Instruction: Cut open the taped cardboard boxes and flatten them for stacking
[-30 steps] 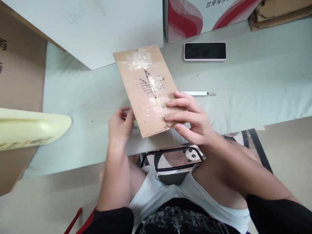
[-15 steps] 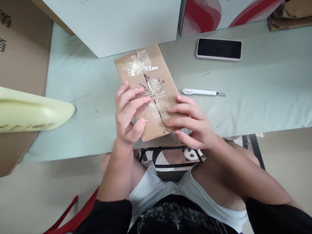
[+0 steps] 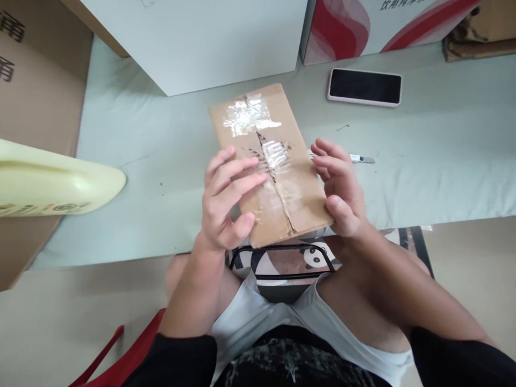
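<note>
A flat brown cardboard box (image 3: 304, 188) lies slanted in front of me, its near end at the table edge. Shiny clear tape (image 3: 252, 114) covers parts of its top, and a dark, ragged slit runs lengthwise along it. My left hand (image 3: 226, 199) holds the box's left side, fingers stretched over the top and thumb near the front left corner. At the right edge is my right hand (image 3: 342, 188), fingers apart, its thumb by the front right corner; whether it touches is hard to tell. A white craft knife (image 3: 358, 158) lies behind those fingers, partly hidden.
Behind the box stand a large white box (image 3: 226, 48) and a red-and-white carton (image 3: 342, 32). A phone (image 3: 365, 87) lies at the back right. On the left are a pale yellow bottle (image 3: 60, 180) and a big brown carton (image 3: 40, 107). The table's front edge is near my knees.
The cardboard box has shifted right and toward me, with my left hand moving along on it. My right hand has left the box's top and come to its right side, covering part of the knife.
</note>
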`<action>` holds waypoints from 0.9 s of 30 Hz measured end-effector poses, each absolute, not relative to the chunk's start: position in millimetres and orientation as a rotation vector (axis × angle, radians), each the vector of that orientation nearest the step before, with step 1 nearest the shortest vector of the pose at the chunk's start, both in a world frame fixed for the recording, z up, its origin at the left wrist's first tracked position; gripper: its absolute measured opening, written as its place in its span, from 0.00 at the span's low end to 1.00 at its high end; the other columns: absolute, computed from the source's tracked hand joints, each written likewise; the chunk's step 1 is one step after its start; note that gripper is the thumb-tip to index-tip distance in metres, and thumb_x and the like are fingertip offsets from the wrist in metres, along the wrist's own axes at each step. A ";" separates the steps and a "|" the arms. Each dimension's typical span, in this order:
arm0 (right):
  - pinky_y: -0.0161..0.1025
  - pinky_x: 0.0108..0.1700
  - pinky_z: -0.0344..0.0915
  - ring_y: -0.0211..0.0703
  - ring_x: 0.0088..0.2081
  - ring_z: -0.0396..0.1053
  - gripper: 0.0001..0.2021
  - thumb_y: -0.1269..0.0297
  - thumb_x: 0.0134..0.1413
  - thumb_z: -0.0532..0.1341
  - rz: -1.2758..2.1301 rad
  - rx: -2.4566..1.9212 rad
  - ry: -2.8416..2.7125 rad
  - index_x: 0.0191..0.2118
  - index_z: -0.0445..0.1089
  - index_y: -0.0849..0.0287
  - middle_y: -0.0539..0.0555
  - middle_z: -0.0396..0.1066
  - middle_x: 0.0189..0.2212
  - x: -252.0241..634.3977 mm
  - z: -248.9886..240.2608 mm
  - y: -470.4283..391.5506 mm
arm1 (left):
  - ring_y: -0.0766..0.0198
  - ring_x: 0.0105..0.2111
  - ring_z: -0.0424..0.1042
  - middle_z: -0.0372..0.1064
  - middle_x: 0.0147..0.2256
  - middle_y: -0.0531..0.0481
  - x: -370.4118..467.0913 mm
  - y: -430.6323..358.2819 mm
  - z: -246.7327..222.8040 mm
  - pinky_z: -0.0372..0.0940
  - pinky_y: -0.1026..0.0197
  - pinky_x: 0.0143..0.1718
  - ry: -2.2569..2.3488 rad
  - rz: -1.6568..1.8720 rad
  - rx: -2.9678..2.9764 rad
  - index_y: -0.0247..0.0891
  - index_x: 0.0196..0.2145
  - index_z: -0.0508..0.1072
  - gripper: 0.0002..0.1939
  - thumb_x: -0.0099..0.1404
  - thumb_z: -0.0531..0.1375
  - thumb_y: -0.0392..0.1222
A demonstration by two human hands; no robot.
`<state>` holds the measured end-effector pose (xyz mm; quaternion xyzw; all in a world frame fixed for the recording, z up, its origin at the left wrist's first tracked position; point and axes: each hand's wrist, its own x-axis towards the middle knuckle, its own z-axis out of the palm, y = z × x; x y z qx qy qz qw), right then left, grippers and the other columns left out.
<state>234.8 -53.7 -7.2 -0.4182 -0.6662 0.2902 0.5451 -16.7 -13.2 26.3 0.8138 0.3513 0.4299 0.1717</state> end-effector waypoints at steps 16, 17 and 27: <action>0.62 0.67 0.68 0.58 0.67 0.64 0.09 0.52 0.66 0.59 0.846 -0.866 -1.680 0.46 0.73 0.46 0.52 0.60 0.65 240.8 11.2 -53.7 | 0.47 0.75 0.55 0.54 0.73 0.43 -18.5 -0.4 16.2 0.51 0.37 0.77 1.038 1.167 2.228 0.49 0.63 0.69 0.27 0.74 0.53 0.63; 0.62 0.67 0.67 0.58 0.67 0.64 0.09 0.52 0.66 0.59 0.855 -0.872 -1.676 0.46 0.72 0.46 0.52 0.60 0.65 241.0 11.9 -54.0 | 0.48 0.75 0.55 0.54 0.73 0.43 -18.6 -1.0 16.0 0.51 0.37 0.77 1.042 1.154 2.227 0.49 0.63 0.68 0.28 0.74 0.52 0.64; 0.63 0.69 0.64 0.58 0.66 0.66 0.12 0.50 0.64 0.58 0.866 -0.906 -1.627 0.47 0.72 0.46 0.53 0.63 0.63 242.4 3.9 -53.6 | 0.41 0.72 0.58 0.56 0.71 0.50 -22.0 8.8 0.8 0.55 0.29 0.74 0.966 1.255 2.269 0.52 0.62 0.68 0.30 0.73 0.51 0.69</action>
